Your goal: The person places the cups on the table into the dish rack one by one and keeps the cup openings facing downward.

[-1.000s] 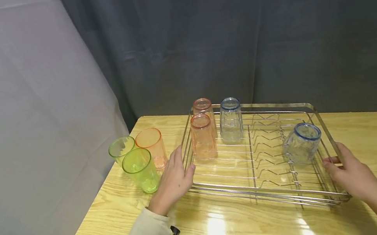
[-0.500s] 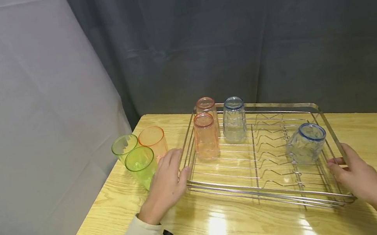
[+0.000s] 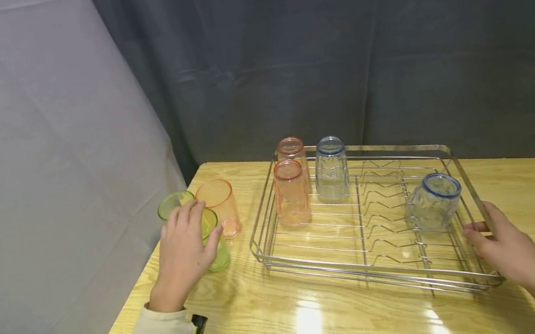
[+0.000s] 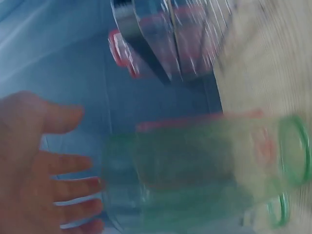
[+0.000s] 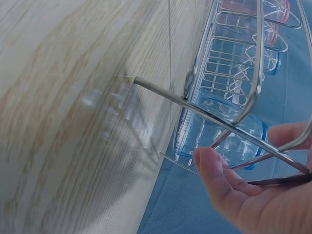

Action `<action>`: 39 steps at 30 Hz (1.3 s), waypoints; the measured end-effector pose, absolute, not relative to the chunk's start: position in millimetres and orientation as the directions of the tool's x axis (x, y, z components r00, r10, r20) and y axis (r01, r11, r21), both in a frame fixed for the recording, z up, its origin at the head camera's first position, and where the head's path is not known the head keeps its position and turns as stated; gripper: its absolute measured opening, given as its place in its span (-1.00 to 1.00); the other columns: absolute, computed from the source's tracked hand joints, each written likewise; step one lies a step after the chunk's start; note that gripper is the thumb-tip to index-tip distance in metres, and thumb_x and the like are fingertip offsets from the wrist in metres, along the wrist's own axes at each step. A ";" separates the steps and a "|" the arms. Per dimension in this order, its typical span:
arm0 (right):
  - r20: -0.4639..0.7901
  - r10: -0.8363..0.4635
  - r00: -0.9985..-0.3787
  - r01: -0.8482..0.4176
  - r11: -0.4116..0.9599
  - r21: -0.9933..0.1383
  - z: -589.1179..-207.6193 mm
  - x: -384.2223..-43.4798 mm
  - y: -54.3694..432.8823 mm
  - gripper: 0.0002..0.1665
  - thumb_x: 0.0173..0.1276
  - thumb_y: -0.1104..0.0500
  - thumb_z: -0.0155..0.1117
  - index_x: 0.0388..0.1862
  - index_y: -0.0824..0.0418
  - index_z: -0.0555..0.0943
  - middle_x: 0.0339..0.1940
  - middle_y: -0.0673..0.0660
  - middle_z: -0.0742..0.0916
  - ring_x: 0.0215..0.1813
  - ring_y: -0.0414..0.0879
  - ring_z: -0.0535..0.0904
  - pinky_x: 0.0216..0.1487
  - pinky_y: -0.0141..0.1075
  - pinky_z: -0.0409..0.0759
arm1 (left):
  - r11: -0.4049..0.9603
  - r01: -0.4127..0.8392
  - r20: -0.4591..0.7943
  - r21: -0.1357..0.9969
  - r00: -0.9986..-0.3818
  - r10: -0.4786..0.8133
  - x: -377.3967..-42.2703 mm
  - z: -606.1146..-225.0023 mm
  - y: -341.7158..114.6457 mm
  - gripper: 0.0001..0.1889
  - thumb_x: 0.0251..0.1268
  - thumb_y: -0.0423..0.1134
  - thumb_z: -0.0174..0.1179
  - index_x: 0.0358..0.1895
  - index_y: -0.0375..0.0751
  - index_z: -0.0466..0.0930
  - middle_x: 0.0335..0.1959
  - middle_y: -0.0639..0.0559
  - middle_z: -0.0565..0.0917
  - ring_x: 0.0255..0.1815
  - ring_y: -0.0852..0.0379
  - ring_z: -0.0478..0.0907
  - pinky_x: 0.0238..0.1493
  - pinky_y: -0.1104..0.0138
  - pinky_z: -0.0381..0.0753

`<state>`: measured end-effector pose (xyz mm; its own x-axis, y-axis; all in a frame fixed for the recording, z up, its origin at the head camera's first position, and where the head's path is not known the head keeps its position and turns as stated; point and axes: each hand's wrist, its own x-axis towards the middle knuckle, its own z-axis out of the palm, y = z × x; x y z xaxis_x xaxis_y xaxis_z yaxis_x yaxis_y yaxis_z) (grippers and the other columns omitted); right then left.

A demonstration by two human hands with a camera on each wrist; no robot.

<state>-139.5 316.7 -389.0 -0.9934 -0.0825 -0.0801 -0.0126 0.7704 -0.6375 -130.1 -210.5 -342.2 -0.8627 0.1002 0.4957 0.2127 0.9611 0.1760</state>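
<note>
Okay, nearest first: bottom centre of the frame is bare wood-look table [image 3: 265, 312], and just above it at lower left sits the left hand [image 3: 180, 250], fingers spread and loose, not gripping anything, right beside the front green glass [image 3: 218, 256]; the left wrist view is too blurry for me to say if they touch. Over at lower right, the right hand [image 3: 505, 249] has its fingers hooked around the right rim of the wire rack [image 3: 467, 187], which fills centre to right. Behind the front green glass, left of centre, there's an orange glass [image 3: 227, 216] and a back green glass [image 3: 169, 202], all three upright and bunched. Inside the rack, a blue-rimmed glass [image 3: 430, 208] leans at the right, two pinkish glasses [image 3: 292, 197] and another blue-rimmed one [image 3: 332, 173] stand at the left end, and a dark curtain [image 3: 273, 49] hangs behind it all. My worry: with the glasses that tight, a sloppy grab could knock the front green one into its neighbours, and a tug from the right hand could jolt the rack and roll the leaning glass. Compared with half a second ago, the left hand is off the rack's left side and over by the green glass; right hand, rack and its glasses look pretty much unchanged.
</note>
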 end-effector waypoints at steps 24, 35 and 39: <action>-0.090 -0.085 -0.992 -0.006 0.758 -0.652 -386.6 -141.7 312.5 -0.13 0.62 0.01 -0.22 0.54 0.52 -0.32 0.26 0.67 0.43 0.11 0.52 0.58 -0.31 -0.19 0.70 | 0.961 0.220 0.374 0.171 -0.916 0.143 -134.1 -367.0 -224.0 -0.20 0.19 0.08 0.32 0.43 -0.25 0.30 0.30 -0.34 0.34 0.33 -0.31 0.27 0.16 -0.19 0.33; -0.091 -0.078 -0.993 -0.001 0.764 -0.645 -386.7 -139.4 315.0 -0.13 0.63 0.02 -0.22 0.54 0.53 -0.33 0.25 0.67 0.43 0.09 0.52 0.59 -0.32 -0.18 0.70 | 0.966 0.231 0.419 0.114 -0.893 0.164 -138.1 -369.2 -217.8 -0.21 0.09 0.20 0.33 0.27 -0.28 0.43 0.10 -0.31 0.56 0.11 -0.30 0.50 -0.03 -0.09 0.50; -0.092 -0.077 -0.993 0.001 0.762 -0.647 -387.8 -138.2 315.8 -0.13 0.63 0.04 -0.22 0.54 0.54 -0.34 0.25 0.67 0.43 0.13 0.54 0.56 -0.30 -0.18 0.70 | 0.959 0.244 0.438 0.144 -0.885 0.160 -138.1 -368.7 -216.1 -0.25 0.06 0.18 0.34 0.23 -0.27 0.48 0.05 -0.28 0.58 0.08 -0.28 0.52 -0.02 -0.07 0.52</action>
<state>-138.2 315.8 -387.8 -0.9928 -0.0770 -0.0920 0.0009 0.7622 -0.6474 -138.1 -216.1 -368.7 -0.8849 0.1596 0.4376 0.2441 0.9591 0.1436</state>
